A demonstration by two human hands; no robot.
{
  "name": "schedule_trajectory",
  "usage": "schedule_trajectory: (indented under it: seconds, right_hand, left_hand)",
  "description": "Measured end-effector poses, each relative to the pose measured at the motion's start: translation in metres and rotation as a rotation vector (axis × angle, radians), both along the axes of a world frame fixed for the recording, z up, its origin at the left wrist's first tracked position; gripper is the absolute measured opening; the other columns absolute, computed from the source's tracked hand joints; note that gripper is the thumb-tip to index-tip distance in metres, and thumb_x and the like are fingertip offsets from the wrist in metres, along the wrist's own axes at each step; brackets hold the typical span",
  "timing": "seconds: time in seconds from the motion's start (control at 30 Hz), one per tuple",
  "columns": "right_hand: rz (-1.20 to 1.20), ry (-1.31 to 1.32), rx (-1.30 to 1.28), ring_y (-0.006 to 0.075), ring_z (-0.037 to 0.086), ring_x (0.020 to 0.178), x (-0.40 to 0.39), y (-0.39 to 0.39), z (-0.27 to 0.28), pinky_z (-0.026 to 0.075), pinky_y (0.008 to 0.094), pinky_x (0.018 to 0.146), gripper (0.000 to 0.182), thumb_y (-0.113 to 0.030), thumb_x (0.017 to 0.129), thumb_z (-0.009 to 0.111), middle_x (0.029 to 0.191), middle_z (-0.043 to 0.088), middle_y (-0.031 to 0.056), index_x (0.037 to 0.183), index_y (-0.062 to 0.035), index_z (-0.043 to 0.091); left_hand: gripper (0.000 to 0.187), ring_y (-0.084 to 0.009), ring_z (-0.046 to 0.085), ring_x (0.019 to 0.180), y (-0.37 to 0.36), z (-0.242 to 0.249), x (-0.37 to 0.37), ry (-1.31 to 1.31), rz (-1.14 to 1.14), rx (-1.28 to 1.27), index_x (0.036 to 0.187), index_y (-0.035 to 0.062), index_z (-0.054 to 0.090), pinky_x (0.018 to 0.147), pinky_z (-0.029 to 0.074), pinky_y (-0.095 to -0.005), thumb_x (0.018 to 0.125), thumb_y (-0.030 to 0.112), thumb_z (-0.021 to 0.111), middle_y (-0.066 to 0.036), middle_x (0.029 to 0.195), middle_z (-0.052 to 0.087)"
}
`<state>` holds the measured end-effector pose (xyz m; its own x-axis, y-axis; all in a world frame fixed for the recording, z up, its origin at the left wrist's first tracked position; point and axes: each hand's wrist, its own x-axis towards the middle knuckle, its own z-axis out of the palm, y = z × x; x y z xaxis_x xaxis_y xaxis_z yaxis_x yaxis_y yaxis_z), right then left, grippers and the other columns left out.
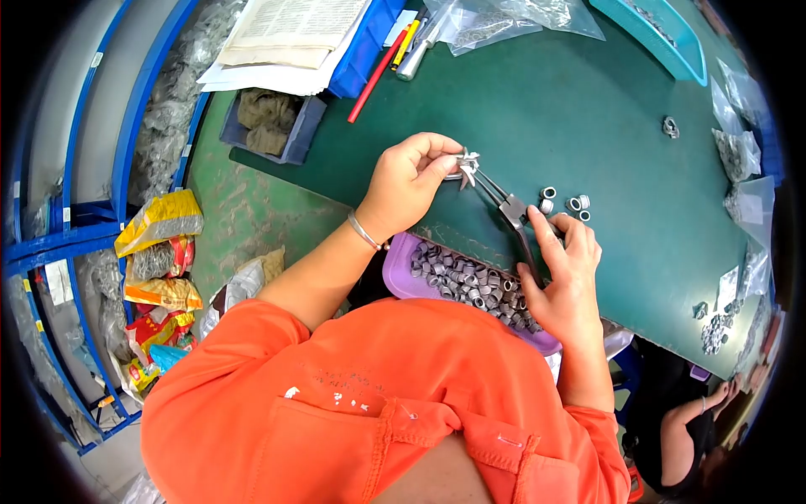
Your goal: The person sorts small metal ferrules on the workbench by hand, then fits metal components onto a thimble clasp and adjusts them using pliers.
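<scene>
My left hand (411, 181) pinches a small silvery metal piece (468, 165) with pointed arms, above the green table. My right hand (567, 273) is wrapped round the dark handles of long-nosed pliers (514, 212), whose thin tips reach the metal piece. Several small metal rings (547, 200) lie on the table just beyond my right hand. Below both hands, a purple tray (403, 273) at the table's edge holds a pile of grey metal rings (474, 286).
A blue-grey bin (298, 139) with brown cloth, papers (290, 38), a red pen (378, 76) and a teal basket (672, 46) stand toward the back. Plastic bags line the right edge. Blue shelving (126, 109) is at left; another person's arm (680, 428) shows at lower right.
</scene>
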<state>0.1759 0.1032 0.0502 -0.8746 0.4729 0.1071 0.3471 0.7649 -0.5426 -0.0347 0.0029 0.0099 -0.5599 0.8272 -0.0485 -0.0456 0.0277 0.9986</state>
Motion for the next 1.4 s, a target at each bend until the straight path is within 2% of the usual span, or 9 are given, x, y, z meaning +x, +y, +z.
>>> schedule_trajectory:
  seconds: [0.07, 0.23, 0.33, 0.67, 0.83, 1.17, 1.23, 1.37, 1.4]
  right_hand:
    - [0.011, 0.005, -0.008, 0.0304, 0.047, 0.098, 0.000, 0.000, -0.001, 0.032, 0.0417, 0.086, 0.065, -0.001, 0.060, 0.068, 0.106, 0.048, 0.0154, 0.122, -0.0094, 0.051]
    - [0.042, 0.036, 0.076, 0.0304, 0.046, 0.097, 0.000, 0.002, 0.000, 0.032, 0.0422, 0.086, 0.065, -0.001, 0.059, 0.068, 0.106, 0.048, 0.0152, 0.122, -0.0099, 0.051]
    - [0.055, 0.034, 0.099, 0.0305, 0.046, 0.097, 0.001, 0.003, 0.000, 0.031, 0.0427, 0.086, 0.065, -0.002, 0.059, 0.068, 0.105, 0.048, 0.0151, 0.121, -0.0103, 0.051]
    - [0.096, 0.038, -0.005, 0.0301, 0.046, 0.095, 0.003, 0.008, 0.001, 0.032, 0.0412, 0.086, 0.065, -0.002, 0.060, 0.068, 0.105, 0.048, 0.0149, 0.122, -0.0106, 0.051]
    - [0.100, 0.038, 0.055, 0.0304, 0.046, 0.095, 0.003, 0.011, 0.002, 0.032, 0.0412, 0.085, 0.065, 0.000, 0.060, 0.067, 0.104, 0.049, 0.0148, 0.122, -0.0100, 0.051]
    - [0.173, 0.209, 0.041, 0.0303, 0.047, 0.092, 0.000, 0.012, -0.006, 0.033, 0.0421, 0.085, 0.070, 0.006, 0.053, 0.061, 0.103, 0.051, 0.0146, 0.121, -0.0048, 0.050]
    - [0.091, 0.303, -0.167, 0.0299, 0.048, 0.091, -0.003, 0.007, -0.005, 0.034, 0.0409, 0.084, 0.069, 0.006, 0.051, 0.057, 0.099, 0.052, 0.0140, 0.120, -0.0025, 0.051]
    - [0.091, 0.245, -0.147, 0.0307, 0.049, 0.088, -0.004, 0.015, -0.001, 0.039, 0.0384, 0.083, 0.069, 0.006, 0.051, 0.054, 0.098, 0.052, 0.0162, 0.119, -0.0007, 0.051]
    - [0.110, 0.229, -0.047, 0.0304, 0.049, 0.087, -0.003, 0.017, 0.000, 0.039, 0.0381, 0.081, 0.067, 0.006, 0.051, 0.054, 0.097, 0.051, 0.0160, 0.118, -0.0003, 0.052]
  left_hand:
    - [0.016, -0.0117, 0.060, 0.083, -0.002, 0.004, -0.001, 0.047, -0.026, -0.025, 0.102, -0.0034, 0.057, 0.072, 0.051, -0.0240, 0.090, 0.004, 0.050, -0.007, 0.091, 0.062]
    - [0.016, -0.0125, 0.061, 0.077, -0.004, 0.010, 0.001, -0.216, -0.062, -0.066, 0.100, -0.0022, 0.057, 0.066, 0.051, -0.0233, 0.091, 0.009, 0.049, -0.007, 0.087, 0.062]
    - [0.014, -0.0114, 0.060, 0.071, -0.005, 0.012, 0.001, -0.174, -0.059, -0.084, 0.098, -0.0017, 0.057, 0.062, 0.049, -0.0217, 0.091, 0.009, 0.049, -0.007, 0.085, 0.062]
    - [0.017, -0.0083, 0.056, 0.074, -0.008, 0.014, 0.007, -0.251, -0.137, -0.060, 0.104, -0.0019, 0.054, 0.066, 0.047, -0.0209, 0.091, 0.008, 0.051, -0.009, 0.094, 0.064]
    - [0.023, -0.0106, 0.059, 0.080, -0.012, 0.020, 0.005, -0.243, -0.257, 0.028, 0.105, -0.0033, 0.055, 0.071, 0.049, -0.0231, 0.083, 0.000, 0.060, -0.011, 0.096, 0.062]
    - [0.035, -0.0114, 0.058, 0.082, -0.018, 0.045, 0.015, -0.137, -0.162, 0.081, 0.101, -0.0042, 0.058, 0.070, 0.049, -0.0228, 0.069, -0.008, 0.071, -0.007, 0.091, 0.058]
    - [0.036, -0.0117, 0.058, 0.081, -0.018, 0.051, 0.015, -0.096, -0.156, 0.123, 0.102, -0.0042, 0.058, 0.071, 0.049, -0.0229, 0.068, -0.009, 0.071, -0.008, 0.091, 0.058]
    - [0.040, -0.0125, 0.058, 0.081, -0.020, 0.054, 0.014, 0.050, -0.177, 0.162, 0.104, -0.0039, 0.058, 0.072, 0.048, -0.0234, 0.067, -0.009, 0.072, -0.008, 0.093, 0.057]
    - [0.040, -0.0125, 0.058, 0.081, -0.020, 0.053, 0.015, 0.051, -0.177, 0.165, 0.104, -0.0039, 0.058, 0.072, 0.048, -0.0234, 0.067, -0.009, 0.072, -0.008, 0.093, 0.057]
